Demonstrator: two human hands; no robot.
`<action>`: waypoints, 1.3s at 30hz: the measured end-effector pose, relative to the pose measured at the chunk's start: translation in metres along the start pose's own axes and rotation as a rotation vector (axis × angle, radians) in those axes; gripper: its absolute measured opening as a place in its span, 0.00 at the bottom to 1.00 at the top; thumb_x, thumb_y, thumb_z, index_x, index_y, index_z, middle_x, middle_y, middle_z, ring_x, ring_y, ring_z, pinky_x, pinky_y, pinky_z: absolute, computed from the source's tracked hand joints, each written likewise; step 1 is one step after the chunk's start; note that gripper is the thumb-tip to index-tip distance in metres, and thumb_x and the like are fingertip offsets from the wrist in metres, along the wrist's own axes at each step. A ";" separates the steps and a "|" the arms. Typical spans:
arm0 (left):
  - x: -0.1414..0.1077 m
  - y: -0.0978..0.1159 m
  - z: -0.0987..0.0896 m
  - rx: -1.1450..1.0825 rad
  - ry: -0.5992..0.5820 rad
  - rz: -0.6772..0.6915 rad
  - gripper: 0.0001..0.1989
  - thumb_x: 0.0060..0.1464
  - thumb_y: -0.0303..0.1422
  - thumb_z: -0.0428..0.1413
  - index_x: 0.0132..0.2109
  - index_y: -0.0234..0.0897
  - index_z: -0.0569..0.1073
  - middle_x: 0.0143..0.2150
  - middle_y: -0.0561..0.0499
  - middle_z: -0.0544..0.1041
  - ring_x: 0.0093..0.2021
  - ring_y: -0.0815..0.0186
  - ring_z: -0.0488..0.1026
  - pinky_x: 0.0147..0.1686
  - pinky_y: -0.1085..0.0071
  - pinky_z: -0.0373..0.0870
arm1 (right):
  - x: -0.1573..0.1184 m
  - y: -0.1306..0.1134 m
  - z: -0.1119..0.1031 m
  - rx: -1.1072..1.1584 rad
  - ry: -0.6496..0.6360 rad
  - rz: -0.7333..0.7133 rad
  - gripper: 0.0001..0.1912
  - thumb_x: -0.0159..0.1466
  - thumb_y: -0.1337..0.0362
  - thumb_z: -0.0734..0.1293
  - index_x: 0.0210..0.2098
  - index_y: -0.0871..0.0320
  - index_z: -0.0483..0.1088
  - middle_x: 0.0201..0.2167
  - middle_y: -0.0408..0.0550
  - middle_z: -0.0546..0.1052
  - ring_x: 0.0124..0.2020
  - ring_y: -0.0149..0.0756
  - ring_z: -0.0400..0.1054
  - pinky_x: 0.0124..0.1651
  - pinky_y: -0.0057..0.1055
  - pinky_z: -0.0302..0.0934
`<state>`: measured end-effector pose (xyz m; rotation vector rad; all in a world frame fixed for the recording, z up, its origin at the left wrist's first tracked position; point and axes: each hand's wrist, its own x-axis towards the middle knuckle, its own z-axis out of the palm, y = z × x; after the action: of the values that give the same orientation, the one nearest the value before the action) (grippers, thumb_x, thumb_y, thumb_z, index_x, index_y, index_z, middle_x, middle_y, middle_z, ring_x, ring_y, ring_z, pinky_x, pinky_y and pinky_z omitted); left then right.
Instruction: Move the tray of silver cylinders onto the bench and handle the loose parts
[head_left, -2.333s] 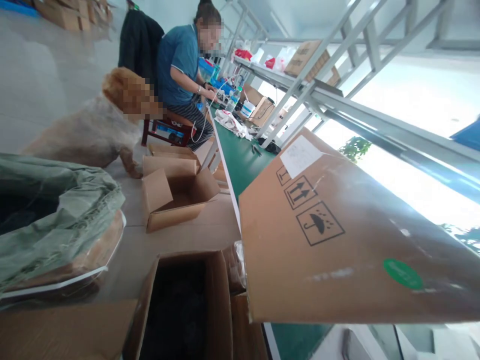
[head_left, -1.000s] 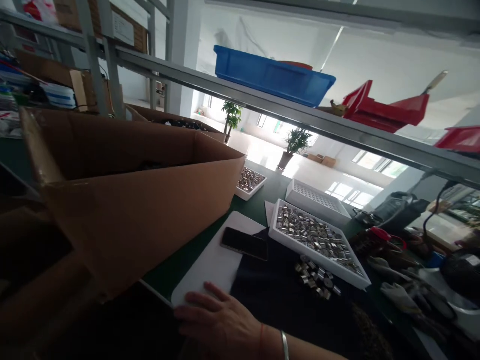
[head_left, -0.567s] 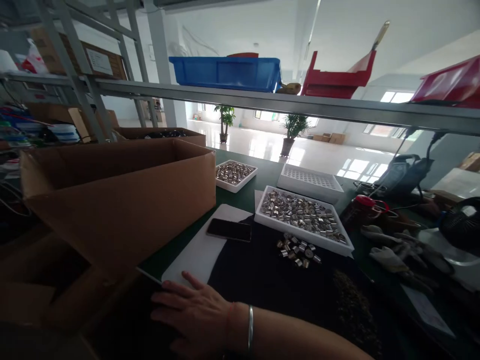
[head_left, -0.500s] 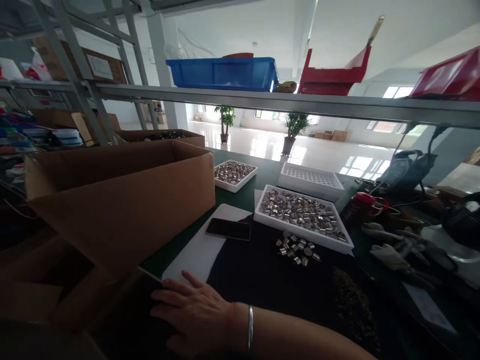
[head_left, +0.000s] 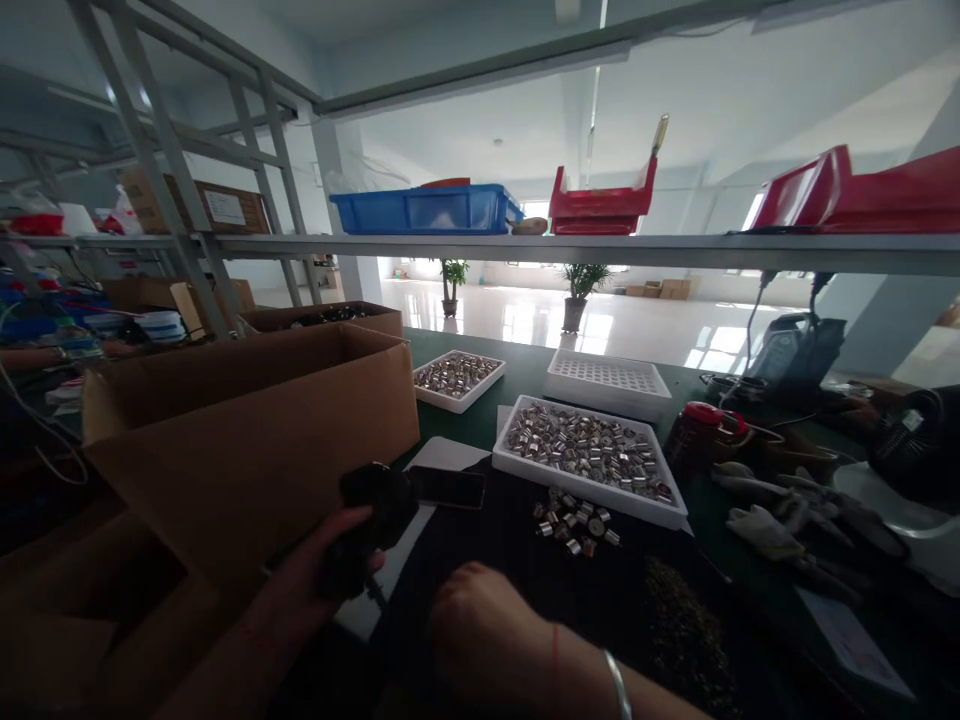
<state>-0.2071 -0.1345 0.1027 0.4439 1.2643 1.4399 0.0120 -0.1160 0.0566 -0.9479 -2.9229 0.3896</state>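
My left hand (head_left: 319,560) is wrapped round a dark power tool (head_left: 375,505), which looks like a cordless drill, with a thin bit pointing down; shadow hides its details. Beside it, over the black mat (head_left: 465,545), my right hand (head_left: 480,620) is closed, and whatever its curled fingers hold is hidden. A small pile of metal cylinders (head_left: 577,522) lies beyond my right hand. Behind the pile stands a white tray (head_left: 592,493) full of similar metal parts. A phone (head_left: 450,487) rests on white paper (head_left: 442,453) just past the tool.
A large open cardboard box (head_left: 262,450) stands at left. Farther back are another tray (head_left: 459,403) of metal parts and a perforated white tray (head_left: 607,385). Small dark bits (head_left: 686,630) are heaped at right, near gloves (head_left: 772,530) and a red-lidded bottle (head_left: 691,435). A shelf (head_left: 600,243) crosses above.
My left hand has come into view with the dark power tool. My right hand has moved right and changed from spread fingers to closed. The view has tilted upward.
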 end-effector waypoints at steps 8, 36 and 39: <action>0.009 -0.033 0.050 -0.131 -0.099 -0.115 0.10 0.51 0.19 0.67 0.36 0.36 0.78 0.37 0.50 0.81 0.25 0.66 0.77 0.20 0.75 0.75 | 0.063 0.103 -0.057 -0.048 0.074 0.433 0.35 0.68 0.52 0.77 0.69 0.56 0.67 0.70 0.59 0.69 0.69 0.55 0.67 0.69 0.59 0.67; 0.097 -0.066 0.062 0.254 -0.363 -0.185 0.51 0.35 0.33 0.78 0.67 0.46 0.70 0.38 0.50 0.83 0.33 0.50 0.85 0.23 0.66 0.81 | -0.218 0.190 -0.105 -0.019 0.819 1.036 0.40 0.60 0.51 0.75 0.66 0.62 0.67 0.58 0.60 0.79 0.59 0.52 0.75 0.67 0.54 0.67; 0.108 -0.069 0.062 0.365 -0.365 -0.122 0.45 0.35 0.36 0.77 0.63 0.49 0.73 0.40 0.50 0.84 0.36 0.47 0.86 0.27 0.65 0.83 | -0.283 0.179 -0.094 -0.033 0.868 1.165 0.47 0.58 0.44 0.70 0.69 0.65 0.64 0.59 0.62 0.78 0.60 0.56 0.75 0.67 0.52 0.66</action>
<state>-0.1579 -0.0252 0.0261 0.8203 1.2295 0.9699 0.3550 -0.1199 0.1125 -2.0539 -1.4076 -0.0791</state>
